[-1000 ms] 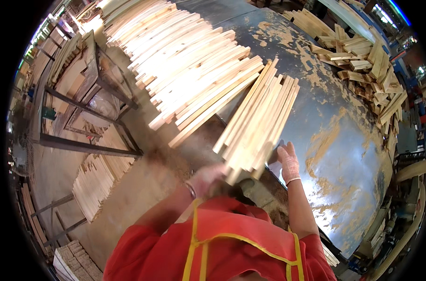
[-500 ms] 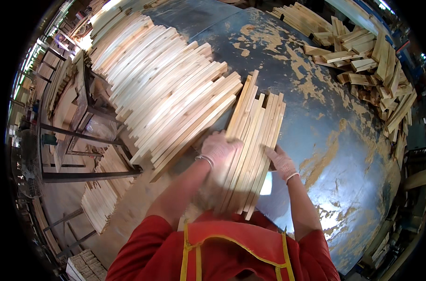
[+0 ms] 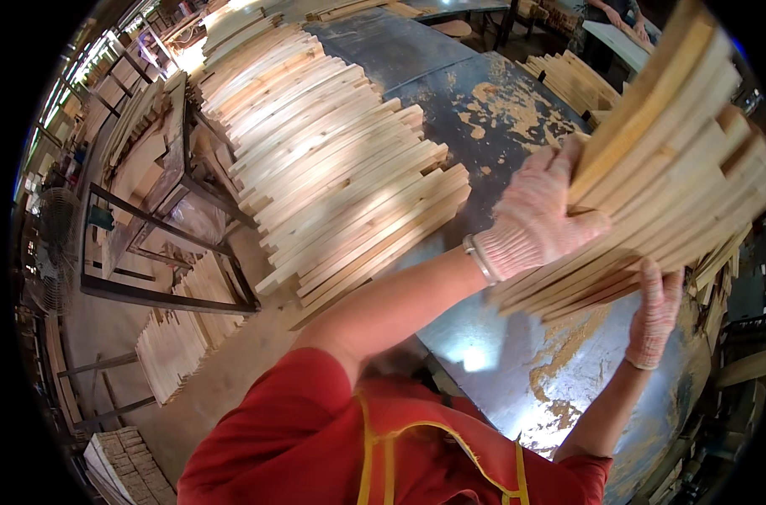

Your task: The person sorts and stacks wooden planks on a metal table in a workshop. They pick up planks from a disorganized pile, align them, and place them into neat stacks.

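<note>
A bundle of wooden strips (image 3: 652,185) is raised and tilted above the right side of the table, partly blurred by motion. My left hand (image 3: 541,206), in a pale knitted glove, grips the bundle's near-left side, thumb lying across the strips. My right hand (image 3: 654,316), gloved as well, clasps the lower right side with fingers pointing up against the wood. Left of the bundle, a long row of pale strips (image 3: 341,168) lies side by side with uneven ends.
The dark metal table (image 3: 433,67) carries patches of sawdust (image 3: 517,109). More boards (image 3: 572,80) lie at its far right. A black metal frame (image 3: 172,295) and a stack of strips (image 3: 181,337) stand at the left. Another person's hands (image 3: 639,32) show at the far right.
Both hands have lifted the bundle off the near table edge and carried it up and to the right, turning it. The view has shifted slightly with the row of strips.
</note>
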The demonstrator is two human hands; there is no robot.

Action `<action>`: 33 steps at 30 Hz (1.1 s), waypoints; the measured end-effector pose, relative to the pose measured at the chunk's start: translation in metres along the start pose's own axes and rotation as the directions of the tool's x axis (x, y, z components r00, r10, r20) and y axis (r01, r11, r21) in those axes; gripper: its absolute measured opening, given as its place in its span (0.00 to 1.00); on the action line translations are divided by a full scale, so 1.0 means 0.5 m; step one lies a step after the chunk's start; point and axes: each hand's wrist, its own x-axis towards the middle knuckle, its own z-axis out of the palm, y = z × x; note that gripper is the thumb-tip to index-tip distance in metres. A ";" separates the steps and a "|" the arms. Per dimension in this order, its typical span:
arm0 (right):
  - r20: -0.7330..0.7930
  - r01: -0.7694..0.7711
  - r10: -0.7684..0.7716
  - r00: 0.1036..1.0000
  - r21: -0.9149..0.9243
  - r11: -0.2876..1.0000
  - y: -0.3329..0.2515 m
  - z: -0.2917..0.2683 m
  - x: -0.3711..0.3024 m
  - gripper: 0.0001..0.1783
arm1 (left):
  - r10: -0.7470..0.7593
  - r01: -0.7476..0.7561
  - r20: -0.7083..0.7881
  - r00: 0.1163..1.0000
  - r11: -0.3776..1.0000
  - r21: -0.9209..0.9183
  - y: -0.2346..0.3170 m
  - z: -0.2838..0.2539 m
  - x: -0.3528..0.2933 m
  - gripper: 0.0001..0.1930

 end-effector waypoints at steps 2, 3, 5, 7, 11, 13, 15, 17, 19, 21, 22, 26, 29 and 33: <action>0.039 0.036 -0.036 0.999 -0.002 0.999 -0.007 -0.029 0.002 0.30 | -0.019 0.023 0.088 0.996 0.999 -0.043 0.013 -0.002 0.002 0.53; 0.069 0.027 -0.028 0.997 0.010 1.000 0.007 -0.035 -0.008 0.27 | 0.010 -0.003 0.086 0.996 0.997 -0.077 0.003 -0.003 -0.007 0.55; 0.080 -0.027 0.031 0.996 -0.050 0.998 0.068 -0.029 -0.052 0.21 | -0.045 0.029 0.279 0.959 0.998 0.060 -0.046 0.002 -0.044 0.52; 0.011 -0.167 0.177 0.984 -0.276 0.947 0.174 0.017 -0.124 0.23 | -0.137 0.042 0.477 0.868 0.978 0.204 -0.133 0.009 -0.098 0.48; 0.154 -0.093 0.280 0.947 -0.707 0.701 0.375 0.082 -0.314 0.34 | -0.009 -0.244 0.632 0.775 0.918 0.313 -0.332 0.012 -0.233 0.43; 0.227 0.087 0.354 0.908 -0.925 0.370 0.450 0.099 -0.389 0.39 | -0.026 -0.494 0.703 0.710 0.693 0.525 -0.390 0.012 -0.276 0.38; 0.267 0.216 0.416 0.869 -0.962 0.165 0.501 0.112 -0.423 0.46 | -0.149 -0.660 0.781 0.606 0.455 0.598 -0.412 0.004 -0.296 0.31; 0.300 0.266 0.513 0.804 -0.954 0.142 0.510 0.112 -0.417 0.47 | -0.280 -0.646 0.822 0.496 0.514 0.565 -0.414 -0.022 -0.310 0.27; 0.330 0.317 0.621 0.711 -0.939 0.135 0.480 0.109 -0.382 0.43 | -0.243 -0.648 0.882 0.404 0.605 0.463 -0.418 -0.076 -0.327 0.27; 0.351 0.344 0.651 0.674 -0.928 0.144 0.410 0.109 -0.339 0.36 | 0.089 -0.536 0.661 0.745 0.669 0.514 -0.449 -0.182 -0.386 0.27; 0.237 0.197 0.662 0.711 -0.971 0.137 0.360 0.107 -0.313 0.33 | -0.012 -0.360 0.589 0.808 0.781 0.510 -0.471 -0.230 -0.388 0.27; 0.181 -0.171 0.355 0.917 -0.627 0.760 0.210 0.243 -0.295 0.36 | -0.074 0.306 -0.428 0.901 0.808 0.503 -0.625 -0.537 -0.492 0.25; 0.296 -0.447 0.478 0.827 -0.168 0.879 0.172 0.444 -0.302 0.46 | -0.588 0.691 -0.650 0.482 0.711 -0.131 -0.728 -0.684 -0.501 0.28; 0.311 -0.460 0.543 0.780 -0.305 0.834 0.187 0.649 -0.286 0.45 | -0.906 0.493 -0.066 0.417 0.287 -0.821 -0.788 -0.660 -0.518 0.22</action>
